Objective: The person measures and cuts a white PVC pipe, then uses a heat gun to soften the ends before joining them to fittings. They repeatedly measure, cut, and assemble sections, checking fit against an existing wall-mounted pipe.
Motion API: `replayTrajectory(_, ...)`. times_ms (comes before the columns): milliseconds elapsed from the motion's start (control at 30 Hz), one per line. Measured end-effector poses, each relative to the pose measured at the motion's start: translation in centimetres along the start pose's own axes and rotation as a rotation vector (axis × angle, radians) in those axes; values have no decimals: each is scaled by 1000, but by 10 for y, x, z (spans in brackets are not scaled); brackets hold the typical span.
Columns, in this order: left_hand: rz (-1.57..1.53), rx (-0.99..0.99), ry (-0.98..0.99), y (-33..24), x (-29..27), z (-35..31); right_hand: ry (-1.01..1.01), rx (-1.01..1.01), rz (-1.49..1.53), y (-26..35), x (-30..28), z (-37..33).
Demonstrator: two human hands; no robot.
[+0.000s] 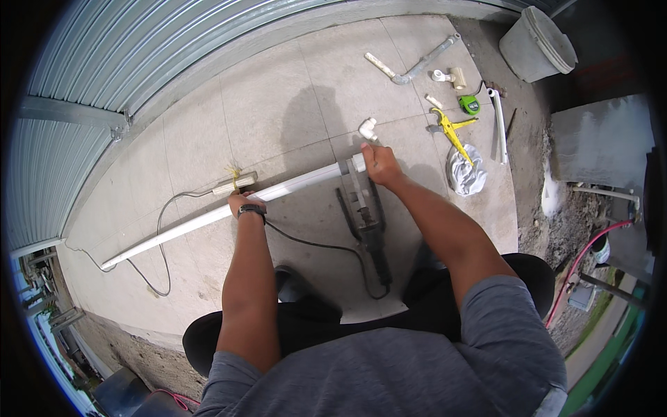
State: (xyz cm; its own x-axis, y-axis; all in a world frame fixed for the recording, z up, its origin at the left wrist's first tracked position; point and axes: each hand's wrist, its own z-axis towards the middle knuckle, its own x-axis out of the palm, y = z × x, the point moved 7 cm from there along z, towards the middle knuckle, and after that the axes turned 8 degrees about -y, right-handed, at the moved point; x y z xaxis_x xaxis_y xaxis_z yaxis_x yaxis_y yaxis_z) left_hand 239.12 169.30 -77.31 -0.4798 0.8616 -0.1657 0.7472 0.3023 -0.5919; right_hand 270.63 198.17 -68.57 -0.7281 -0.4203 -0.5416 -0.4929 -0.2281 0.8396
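A long white pipe point(299, 183) slants across the paved floor in front of me. My left hand point(246, 201), with a dark watch at the wrist, is closed around its middle. At the pipe's right end my right hand point(381, 165) grips a short white pipe fitting point(358, 162), whose full shape the fingers hide. Between pipe and fitting is the grey head of a corded tool point(373, 243); its black handle points toward me, with dark bars alongside the head. A white elbow fitting point(368, 128) is just beyond my right hand.
A power strip point(235, 183) with trailing cord is beyond my left hand. At right are yellow pipe cutters point(453, 135), a white cloth point(467, 174), a green tape measure point(470, 104), a bent pipe point(417, 69) and a bucket point(535, 45). A corrugated metal wall point(139, 48) bounds the far left.
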Motion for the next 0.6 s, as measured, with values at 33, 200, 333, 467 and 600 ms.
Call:
replayTrajectory(33, -35, 6, 23, 1, 1, -1, -2, 23, -4, -3, 0, -1)
replayTrajectory(200, -25, 67, 131, -1, 5, 0, 30, 138, -93, -17, 6, 7)
replayTrajectory(333, -124, 72, 150, -1, 5, -1, 61, 237, -146, -27, 10, 9)
replayTrajectory(467, -127, 50, 161, -1, 4, -10, 139, 301, -197, -25, 11, 13)
replayTrajectory(600, -129, 52, 192, -3, 6, -16, 252, 508, -148, -24, 11, 13)
